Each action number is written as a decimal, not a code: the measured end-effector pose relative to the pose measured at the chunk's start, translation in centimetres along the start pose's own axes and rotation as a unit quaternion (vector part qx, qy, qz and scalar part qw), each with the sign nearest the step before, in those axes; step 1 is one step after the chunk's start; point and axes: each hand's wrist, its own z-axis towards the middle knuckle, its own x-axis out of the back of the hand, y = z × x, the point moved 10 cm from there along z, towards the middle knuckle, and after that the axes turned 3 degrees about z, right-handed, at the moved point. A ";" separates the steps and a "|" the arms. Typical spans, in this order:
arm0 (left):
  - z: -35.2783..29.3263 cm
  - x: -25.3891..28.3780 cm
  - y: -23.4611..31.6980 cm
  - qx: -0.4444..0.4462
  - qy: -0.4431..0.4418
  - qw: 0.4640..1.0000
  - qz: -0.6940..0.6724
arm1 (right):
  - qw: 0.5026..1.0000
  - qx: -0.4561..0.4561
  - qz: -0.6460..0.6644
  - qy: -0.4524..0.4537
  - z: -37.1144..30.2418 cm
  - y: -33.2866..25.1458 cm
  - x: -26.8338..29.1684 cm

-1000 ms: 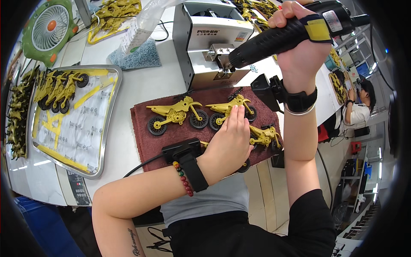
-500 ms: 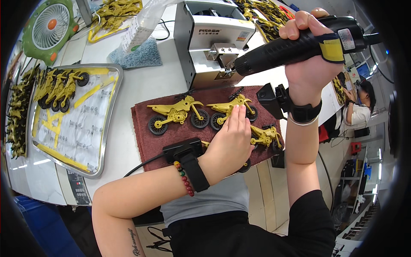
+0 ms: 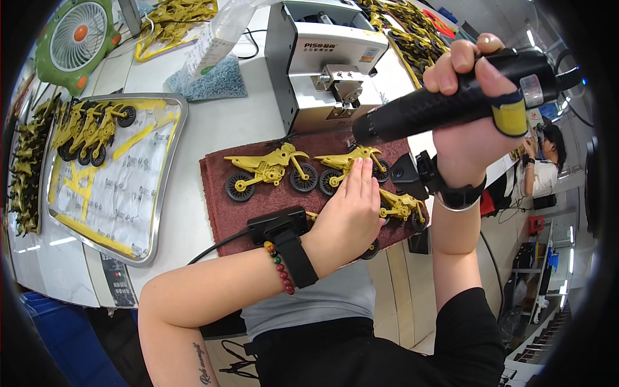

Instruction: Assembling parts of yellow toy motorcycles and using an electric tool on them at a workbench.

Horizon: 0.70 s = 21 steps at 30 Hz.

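Observation:
My right hand [image 3: 469, 140] is wrapped round a black electric screwdriver [image 3: 412, 115], held up over the far right of a brown cloth [image 3: 216, 209]. Its nose points left, just below the front of a screw feeder [image 3: 284, 77]; I cannot make out a bit. On the cloth lie yellow toy motorcycles with black wheels. My left hand [image 3: 348, 216] is laid over them with its fingers stretched out together. The fingertips touch the far right toy motorcycle [image 3: 342, 161]. A nearer toy motorcycle [image 3: 401, 205] is partly hidden under that hand, and another toy motorcycle [image 3: 267, 166] lies uncovered at the left.
At the left, a metal tray [image 3: 151, 213] carries several toy motorcycles, with more stacked beside it. Behind stand a green fan [image 3: 77, 45] and a bag of small blue pellets [image 3: 213, 79]. More yellow parts [image 3: 412, 29] lie at the far right. A co-worker [image 3: 548, 155] sits beyond.
My right hand has brought the screwdriver down and slightly right, so its nose has left the feeder's outlet and is lower, nearer the cloth. My left hand has stayed in place on the toy motorcycles.

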 end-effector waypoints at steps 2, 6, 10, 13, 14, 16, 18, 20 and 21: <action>0.0 -0.1 -0.1 0.001 -0.001 1.000 -0.006 | 1.000 -0.006 0.005 0.001 -0.7 0.5 -0.2; -0.1 0.0 -0.3 0.006 0.012 0.999 -0.044 | 1.000 -0.025 -0.002 0.002 -1.5 1.6 0.0; -0.1 0.3 -0.3 0.003 0.019 0.999 -0.042 | 0.999 -0.027 0.012 0.028 -2.0 1.2 0.8; 0.0 2.6 -1.1 0.000 0.038 0.997 -0.073 | 0.999 0.007 0.026 0.040 -2.5 -0.4 1.9; 0.6 3.1 -2.1 0.011 -0.079 0.992 -0.099 | 0.999 0.022 0.020 0.038 -2.8 -1.3 2.3; 0.6 5.2 -5.5 0.047 -0.080 0.991 -0.094 | 0.998 0.039 0.016 0.040 -3.7 -2.9 3.4; 1.5 6.5 -7.7 0.060 -0.026 0.996 -0.064 | 0.998 0.055 0.002 0.037 -5.0 -5.3 4.4; 1.6 5.4 -9.3 0.064 -0.028 0.997 -0.034 | 0.995 0.065 0.014 0.072 -6.6 -6.3 5.8; 1.9 5.0 -9.6 0.064 -0.029 0.997 -0.030 | 0.995 0.070 0.022 0.075 -7.3 -6.8 6.5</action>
